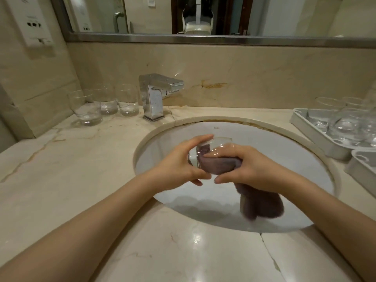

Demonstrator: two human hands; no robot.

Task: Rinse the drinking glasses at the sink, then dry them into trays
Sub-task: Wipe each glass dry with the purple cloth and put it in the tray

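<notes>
Surface [61, 180] front edge nearest; glass [201, 153] sits over sink [166, 139], between both hands. Left hand [179, 163] curled round glass; right hand [250, 165] grasps purple cloth [260, 202], pushing it into the glass mouth.

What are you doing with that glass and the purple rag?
A person is drying a drinking glass over the sink. The left hand grips the glass while the right hand pushes a purple cloth into it. Three glasses wait beside the faucet; others sit in a tray on the right.
</notes>
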